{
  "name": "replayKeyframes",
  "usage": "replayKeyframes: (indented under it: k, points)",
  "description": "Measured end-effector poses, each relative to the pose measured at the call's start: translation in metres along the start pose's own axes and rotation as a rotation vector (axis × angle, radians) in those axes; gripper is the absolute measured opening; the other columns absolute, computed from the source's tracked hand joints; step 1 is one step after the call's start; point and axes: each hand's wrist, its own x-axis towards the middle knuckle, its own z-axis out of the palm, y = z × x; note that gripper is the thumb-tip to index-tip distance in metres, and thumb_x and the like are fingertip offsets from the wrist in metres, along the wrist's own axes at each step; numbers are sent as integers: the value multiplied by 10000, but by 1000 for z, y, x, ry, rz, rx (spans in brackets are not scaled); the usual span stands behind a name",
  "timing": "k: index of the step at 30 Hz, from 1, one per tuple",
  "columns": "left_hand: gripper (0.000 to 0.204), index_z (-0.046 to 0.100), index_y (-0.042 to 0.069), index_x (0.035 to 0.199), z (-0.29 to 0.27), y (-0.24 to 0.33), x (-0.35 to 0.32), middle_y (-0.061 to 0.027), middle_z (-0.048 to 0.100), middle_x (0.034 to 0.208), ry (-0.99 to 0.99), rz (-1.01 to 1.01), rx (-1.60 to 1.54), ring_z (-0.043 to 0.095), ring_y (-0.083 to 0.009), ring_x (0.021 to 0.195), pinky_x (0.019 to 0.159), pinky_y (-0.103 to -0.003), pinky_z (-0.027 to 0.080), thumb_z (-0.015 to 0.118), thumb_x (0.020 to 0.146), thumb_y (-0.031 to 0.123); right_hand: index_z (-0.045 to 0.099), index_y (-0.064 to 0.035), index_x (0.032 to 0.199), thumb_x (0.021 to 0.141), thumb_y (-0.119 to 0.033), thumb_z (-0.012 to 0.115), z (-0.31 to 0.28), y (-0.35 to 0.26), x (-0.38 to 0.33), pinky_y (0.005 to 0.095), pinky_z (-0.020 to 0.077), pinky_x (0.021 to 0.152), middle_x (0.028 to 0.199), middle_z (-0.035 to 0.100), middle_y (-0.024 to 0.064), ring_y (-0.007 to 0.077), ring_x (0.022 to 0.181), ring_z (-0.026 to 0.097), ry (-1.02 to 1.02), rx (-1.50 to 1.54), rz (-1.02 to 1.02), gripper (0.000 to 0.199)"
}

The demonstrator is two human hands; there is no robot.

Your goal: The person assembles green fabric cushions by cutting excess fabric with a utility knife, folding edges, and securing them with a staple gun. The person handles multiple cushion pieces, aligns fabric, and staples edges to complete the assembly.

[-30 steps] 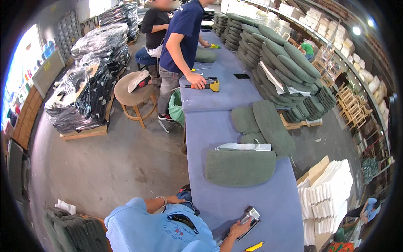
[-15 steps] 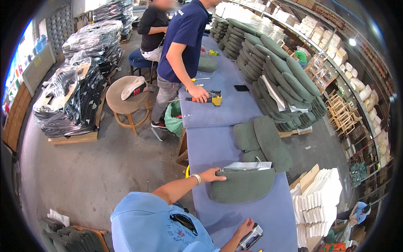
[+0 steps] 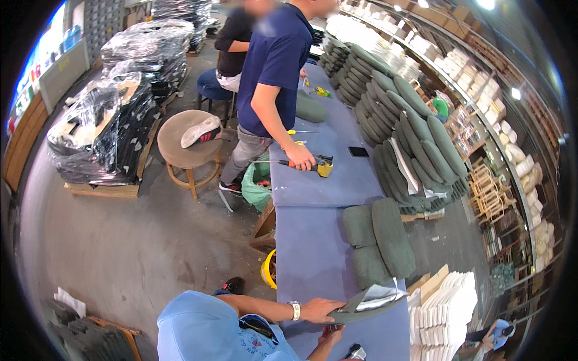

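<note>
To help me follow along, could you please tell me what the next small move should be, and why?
I would probably lower the green cushion flat onto the blue-covered table: it appears tilted, its white sheet exposed, with the left hand on its edge and the right hand close below.

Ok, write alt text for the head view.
A person's left hand holds the edge of a dark green cushion at a blue table, the right hand close beside it. More green cushions lie beyond, and a co-worker holds a yellow tool.
</note>
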Motion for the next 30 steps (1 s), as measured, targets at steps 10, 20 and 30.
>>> replayKeyframes:
  k: [10, 20, 30]
  points:
    - [890, 199, 134, 1618, 32, 8, -2, -182, 407, 1579, -19, -24, -9, 490, -389, 1367, 1096, -476, 454, 693, 882, 218, 455, -151, 1511, 1019, -424, 506, -164, -50, 44, 399, 475, 770, 1288, 602, 79, 234, 1022, 566, 513, -1111, -524, 565]
    - [1014, 80, 75, 1624, 20, 31, 11, -312, 458, 1488, -189, -319, -120, 531, -425, 1324, 1113, -464, 431, 716, 904, 400, 447, -159, 1521, 982, -609, 419, -327, -25, -5, 631, 501, 784, 1416, 557, 140, 384, 1214, 534, 805, -1467, -232, 703]
    - [1034, 71, 66, 1625, 13, 49, 65, -279, 474, 1477, -443, -257, -23, 561, -417, 1269, 1051, -475, 455, 721, 870, 341, 485, -110, 1479, 980, -644, 393, -358, -12, -19, 695, 504, 854, 1448, 546, 209, 454, 1292, 533, 815, -1488, -77, 736]
